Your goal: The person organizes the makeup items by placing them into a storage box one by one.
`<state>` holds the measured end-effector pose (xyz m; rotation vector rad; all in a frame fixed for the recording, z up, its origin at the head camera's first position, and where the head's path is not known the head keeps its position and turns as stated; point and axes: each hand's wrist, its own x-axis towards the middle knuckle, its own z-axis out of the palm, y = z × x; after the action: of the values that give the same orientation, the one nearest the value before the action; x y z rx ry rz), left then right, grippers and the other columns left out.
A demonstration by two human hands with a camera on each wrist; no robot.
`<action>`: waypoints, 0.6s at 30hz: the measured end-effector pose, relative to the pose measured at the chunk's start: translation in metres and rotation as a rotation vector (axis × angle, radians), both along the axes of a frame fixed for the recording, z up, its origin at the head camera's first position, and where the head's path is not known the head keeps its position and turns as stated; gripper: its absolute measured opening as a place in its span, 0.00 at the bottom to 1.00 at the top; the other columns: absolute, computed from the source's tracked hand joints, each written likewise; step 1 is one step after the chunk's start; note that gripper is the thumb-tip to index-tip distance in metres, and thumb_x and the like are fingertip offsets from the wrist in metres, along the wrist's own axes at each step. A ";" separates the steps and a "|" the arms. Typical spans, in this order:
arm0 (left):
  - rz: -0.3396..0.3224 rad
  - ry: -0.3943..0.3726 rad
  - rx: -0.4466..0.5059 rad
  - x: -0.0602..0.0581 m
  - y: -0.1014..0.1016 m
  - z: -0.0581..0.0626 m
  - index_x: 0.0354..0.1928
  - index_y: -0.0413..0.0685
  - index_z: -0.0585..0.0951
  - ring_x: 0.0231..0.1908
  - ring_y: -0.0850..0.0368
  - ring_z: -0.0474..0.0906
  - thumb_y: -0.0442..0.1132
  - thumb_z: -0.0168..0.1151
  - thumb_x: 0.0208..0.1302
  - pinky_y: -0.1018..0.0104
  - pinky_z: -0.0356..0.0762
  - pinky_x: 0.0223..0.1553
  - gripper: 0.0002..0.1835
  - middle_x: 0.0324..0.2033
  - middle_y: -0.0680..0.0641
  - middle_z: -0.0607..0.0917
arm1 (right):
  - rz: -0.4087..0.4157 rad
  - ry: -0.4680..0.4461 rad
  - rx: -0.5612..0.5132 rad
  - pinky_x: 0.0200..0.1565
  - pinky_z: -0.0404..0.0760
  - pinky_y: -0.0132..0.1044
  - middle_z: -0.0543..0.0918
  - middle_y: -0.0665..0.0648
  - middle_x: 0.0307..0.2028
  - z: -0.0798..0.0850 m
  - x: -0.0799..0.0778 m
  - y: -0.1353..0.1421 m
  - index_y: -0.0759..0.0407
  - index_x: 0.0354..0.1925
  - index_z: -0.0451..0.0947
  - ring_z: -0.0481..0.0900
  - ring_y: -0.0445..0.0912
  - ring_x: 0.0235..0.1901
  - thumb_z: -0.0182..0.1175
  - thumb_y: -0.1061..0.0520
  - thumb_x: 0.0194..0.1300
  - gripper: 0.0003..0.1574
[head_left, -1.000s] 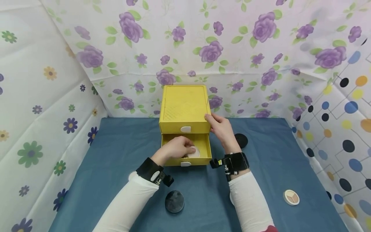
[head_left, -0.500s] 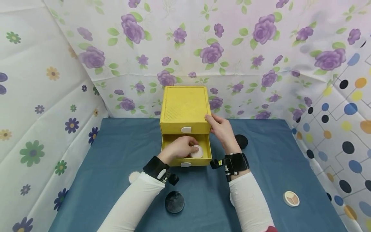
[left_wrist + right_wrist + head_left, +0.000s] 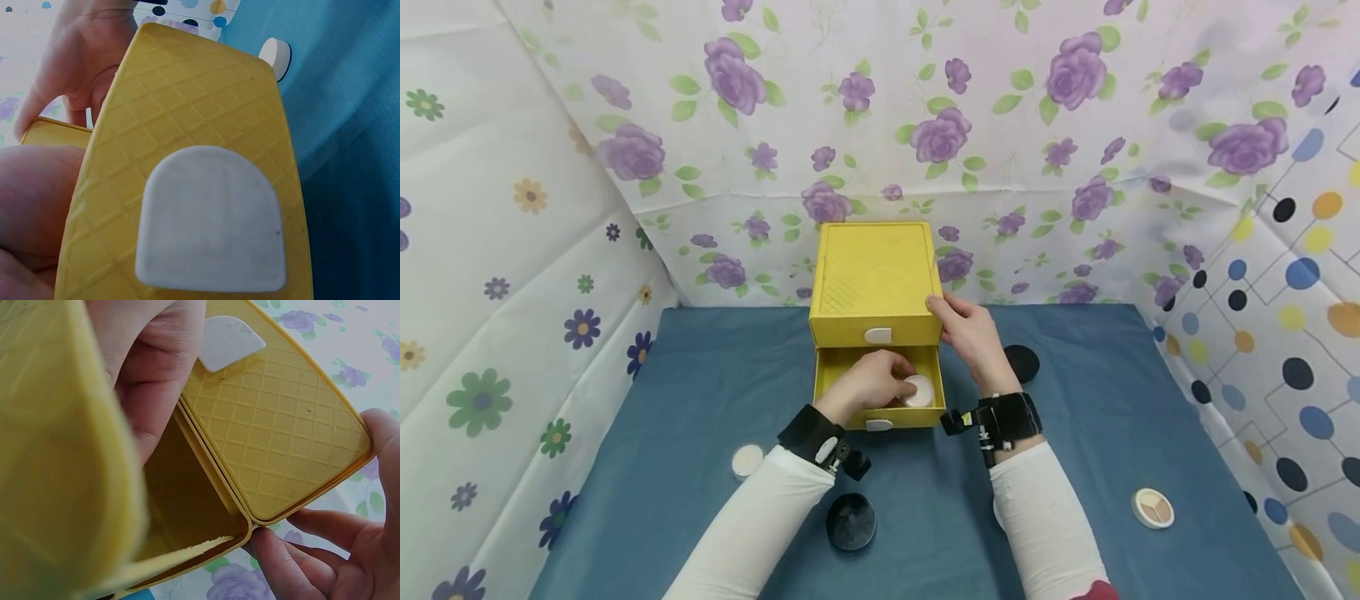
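Observation:
A small yellow two-drawer chest [image 3: 876, 271] stands against the back cloth, its lower drawer [image 3: 928, 367] pulled out and its upper one in. Inside the lower drawer my left hand [image 3: 872, 382] pinches a round white compact [image 3: 919, 392] at its left edge. My right hand [image 3: 972, 333] holds the chest's right side, thumb near the top front corner and fingers along the side. From the left wrist, the drawer's white pull tab [image 3: 211, 219] fills the middle and the compact is hidden. The right wrist view shows the right-hand fingers [image 3: 337, 550] against the chest.
On the blue cloth lie a black round case [image 3: 851, 522], a white round case [image 3: 747, 461] and a three-tone round palette [image 3: 1153, 508]. A black disc [image 3: 1022, 363] sits behind the right wrist. Another pale round thing [image 3: 997, 514] is partly covered by the right sleeve.
Inside the drawer, my left hand has shifted slightly right with the white compact, which shows more of its face. The right hand keeps its hold on the chest.

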<state>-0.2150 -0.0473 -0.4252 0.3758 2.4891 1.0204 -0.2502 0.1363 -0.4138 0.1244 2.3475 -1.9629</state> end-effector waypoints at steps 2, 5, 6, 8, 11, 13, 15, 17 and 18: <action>0.003 -0.014 0.015 0.001 0.000 0.000 0.49 0.43 0.85 0.31 0.55 0.80 0.39 0.65 0.68 0.63 0.81 0.35 0.11 0.38 0.48 0.85 | 0.000 -0.004 0.002 0.60 0.76 0.52 0.69 0.53 0.69 -0.001 0.000 0.000 0.43 0.71 0.67 0.72 0.47 0.60 0.60 0.23 0.59 0.49; 0.007 -0.032 0.039 0.002 -0.001 0.001 0.48 0.42 0.85 0.30 0.55 0.81 0.38 0.63 0.69 0.62 0.82 0.35 0.10 0.37 0.48 0.85 | 0.003 -0.011 0.007 0.60 0.76 0.51 0.68 0.52 0.69 -0.001 -0.001 0.000 0.42 0.71 0.67 0.72 0.48 0.61 0.59 0.23 0.59 0.49; 0.009 -0.031 0.042 0.002 -0.001 0.002 0.48 0.42 0.85 0.30 0.55 0.82 0.38 0.63 0.69 0.62 0.83 0.35 0.11 0.37 0.48 0.85 | 0.005 -0.012 0.010 0.60 0.76 0.51 0.68 0.52 0.69 -0.001 -0.002 0.000 0.42 0.71 0.67 0.72 0.48 0.61 0.59 0.23 0.59 0.49; 0.010 -0.028 0.051 0.002 -0.002 0.002 0.49 0.41 0.84 0.30 0.55 0.82 0.38 0.63 0.69 0.61 0.83 0.35 0.11 0.38 0.47 0.85 | 0.004 -0.016 0.010 0.60 0.76 0.50 0.68 0.52 0.69 -0.001 -0.002 0.000 0.42 0.71 0.67 0.72 0.47 0.61 0.59 0.23 0.59 0.49; 0.007 -0.017 0.053 0.002 -0.003 0.002 0.49 0.41 0.84 0.30 0.55 0.82 0.38 0.63 0.69 0.61 0.83 0.35 0.11 0.38 0.47 0.85 | -0.003 -0.019 0.007 0.60 0.77 0.50 0.68 0.52 0.69 -0.001 -0.002 0.000 0.42 0.71 0.67 0.72 0.47 0.61 0.60 0.23 0.59 0.49; 0.006 -0.016 0.054 0.001 -0.004 0.001 0.49 0.42 0.84 0.30 0.56 0.82 0.38 0.62 0.70 0.61 0.84 0.34 0.11 0.37 0.47 0.85 | -0.010 -0.018 0.005 0.60 0.77 0.50 0.68 0.53 0.69 0.000 -0.001 0.000 0.43 0.71 0.67 0.72 0.47 0.60 0.60 0.23 0.59 0.49; 0.007 -0.013 0.051 0.001 -0.004 0.002 0.50 0.42 0.84 0.29 0.57 0.82 0.39 0.62 0.70 0.61 0.84 0.35 0.11 0.37 0.47 0.85 | -0.014 -0.018 0.009 0.59 0.77 0.50 0.68 0.53 0.69 -0.001 -0.001 0.001 0.43 0.71 0.67 0.72 0.47 0.60 0.60 0.23 0.59 0.49; 0.008 -0.012 0.050 0.001 -0.004 0.002 0.50 0.42 0.84 0.29 0.57 0.82 0.39 0.61 0.71 0.61 0.84 0.35 0.12 0.36 0.48 0.85 | -0.014 -0.017 0.014 0.59 0.77 0.49 0.68 0.53 0.69 -0.001 -0.001 0.001 0.43 0.71 0.66 0.72 0.47 0.60 0.59 0.23 0.59 0.50; 0.008 -0.012 0.053 0.001 -0.005 0.002 0.50 0.42 0.84 0.29 0.57 0.82 0.39 0.61 0.71 0.61 0.84 0.35 0.12 0.36 0.48 0.85 | -0.015 -0.016 0.015 0.59 0.77 0.49 0.68 0.53 0.69 -0.001 -0.001 0.001 0.43 0.71 0.66 0.72 0.47 0.60 0.59 0.23 0.59 0.50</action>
<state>-0.2143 -0.0518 -0.4234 0.3746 2.4585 1.0902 -0.2513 0.1371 -0.4149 0.1576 2.3584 -1.9440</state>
